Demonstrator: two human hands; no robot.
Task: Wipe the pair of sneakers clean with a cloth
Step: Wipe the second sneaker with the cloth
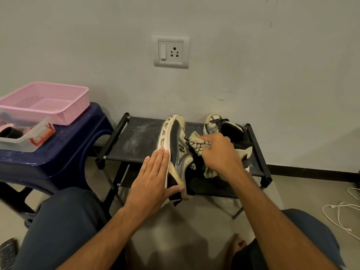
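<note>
A cream, black and grey sneaker (pixel 178 145) lies tipped on its side on the black shoe rack (pixel 134 137), sole facing left. My left hand (pixel 153 177) lies flat against that sole with straight fingers, the thumb under the heel. My right hand (pixel 218 152) grips a crumpled cream checked cloth (pixel 198 146) and presses it on the sneaker's laces and tongue. The second sneaker (pixel 224 129) stands upright behind my right hand, partly hidden by it.
A dark blue plastic stool (pixel 64 152) stands to the left, carrying a pink basket (pixel 50 102) and a clear container (pixel 21 141). White cables (pixel 339 213) lie on the floor at the right. A wall socket (pixel 171 51) is above the rack. My knees frame the bottom.
</note>
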